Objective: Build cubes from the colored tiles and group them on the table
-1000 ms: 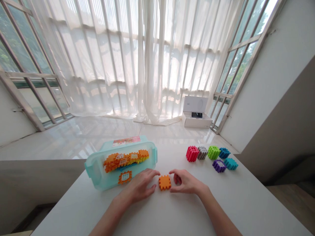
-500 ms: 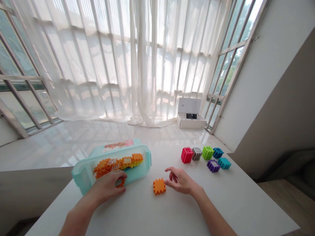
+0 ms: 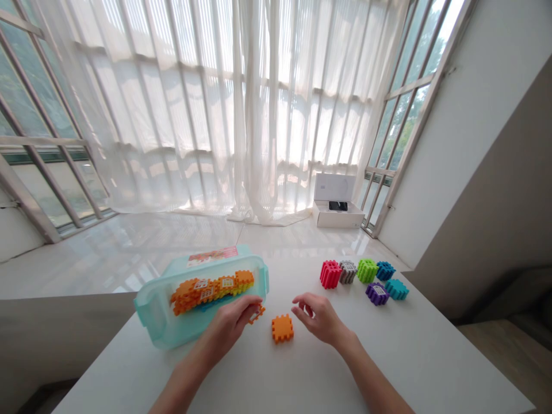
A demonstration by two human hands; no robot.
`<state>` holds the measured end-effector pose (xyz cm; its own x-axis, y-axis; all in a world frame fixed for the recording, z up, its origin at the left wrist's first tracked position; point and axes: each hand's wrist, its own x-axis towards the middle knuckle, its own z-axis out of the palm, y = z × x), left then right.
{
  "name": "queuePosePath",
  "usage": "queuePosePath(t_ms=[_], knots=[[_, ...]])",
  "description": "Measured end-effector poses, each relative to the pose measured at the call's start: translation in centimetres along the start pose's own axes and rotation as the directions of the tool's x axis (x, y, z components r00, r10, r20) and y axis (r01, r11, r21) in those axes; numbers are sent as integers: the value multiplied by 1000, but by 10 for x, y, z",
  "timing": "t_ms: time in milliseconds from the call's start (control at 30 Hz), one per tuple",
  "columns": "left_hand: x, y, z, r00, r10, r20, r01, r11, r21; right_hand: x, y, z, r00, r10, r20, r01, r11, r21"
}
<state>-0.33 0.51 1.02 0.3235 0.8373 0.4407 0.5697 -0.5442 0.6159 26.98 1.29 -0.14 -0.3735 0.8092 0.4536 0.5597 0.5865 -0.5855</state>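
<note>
Between the thumb and fingers of my left hand [image 3: 235, 318] is an orange window tile [image 3: 257, 314] with notched edges, partly covered by the fingers. It is just right of the turquoise bin [image 3: 157, 333]. Flat on the white table lies an orange notched tile stack [image 3: 282, 329], between my two hands. My right hand [image 3: 318, 317] hovers at the stack's right side, fingers curled and apart, holding nothing. Inside the bin lies a row of orange and yellow notched tiles [image 3: 194, 296], some with white window pieces.
At the right of the table [image 3: 328, 374] stand tile stacks: red [image 3: 330, 275], grey [image 3: 347, 272], green [image 3: 367, 270], blue [image 3: 385, 270], purple [image 3: 376, 294] and teal [image 3: 397, 290]. A white box [image 3: 338, 215] holding a dark phone [image 3: 338, 206] sits by the curtain [image 3: 263, 115].
My left hand has moved right, out of the bin's front side, carrying the orange window tile towards the orange stack. The right hand has stayed nearly in place.
</note>
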Motion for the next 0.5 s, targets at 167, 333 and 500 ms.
queuePosePath(t_ms=[167,333,500], knots=[[0,15,26,999,-28,23,33,977,-212,-4,-13,11,997,-47,53,43,996,81],[1,23,37,985,-157,70,172,869,-463,-5,-19,18,998,-46,48,36,984,177],[-1,24,41,959,-211,192,285,719,-633,-4,-24,21,999,9,36,-19,954,299]])
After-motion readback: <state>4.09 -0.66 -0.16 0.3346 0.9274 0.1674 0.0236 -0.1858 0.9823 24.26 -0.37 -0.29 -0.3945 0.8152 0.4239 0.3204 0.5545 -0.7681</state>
